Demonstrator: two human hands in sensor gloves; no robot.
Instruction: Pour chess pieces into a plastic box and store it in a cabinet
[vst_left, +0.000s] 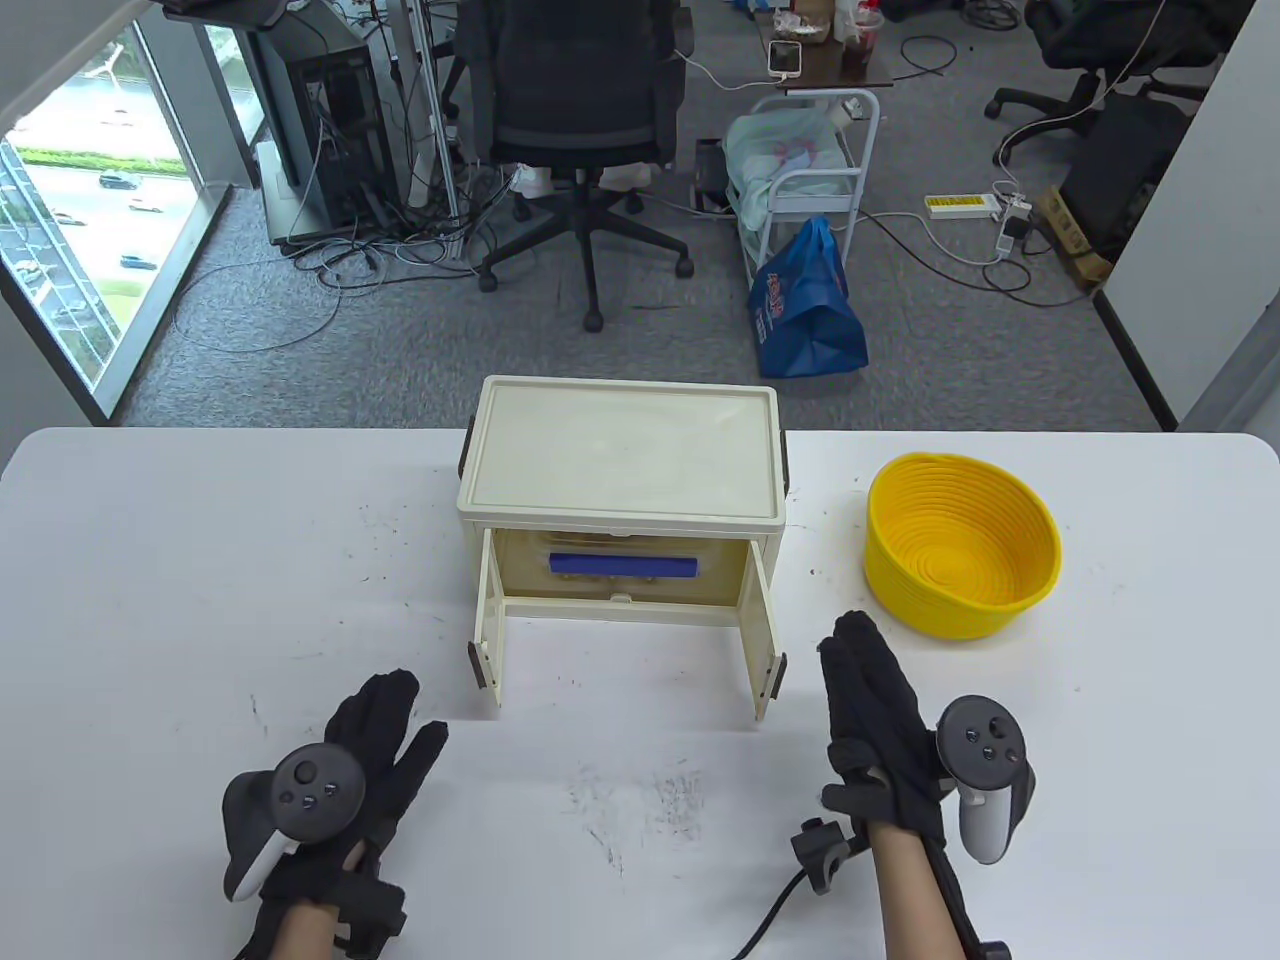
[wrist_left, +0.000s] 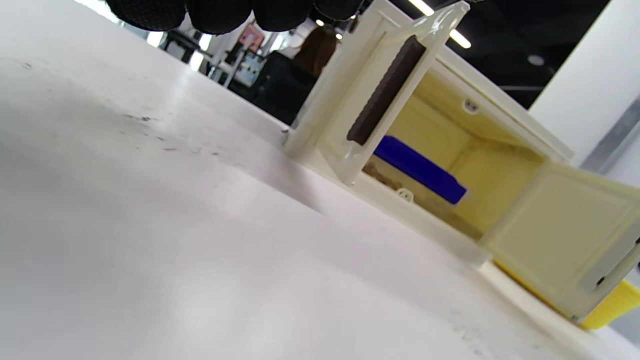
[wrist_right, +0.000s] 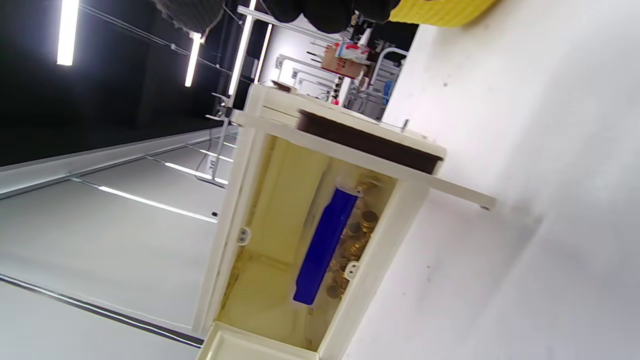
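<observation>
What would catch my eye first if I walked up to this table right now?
Probably the cream cabinet at the table's middle, both doors swung open, with a blue-rimmed plastic box of brownish chess pieces sitting inside. Next, the bright yellow bowl standing apart on the cabinet's right. Nearest you, the left hand and right hand, in black gloves, are in front of the cabinet, holding nothing.

Bright, even daylight from the window (vst_left: 90, 200) at left; soft shadows on the table (vst_left: 200, 560); both wrist views tilted, slightly blurred.
</observation>
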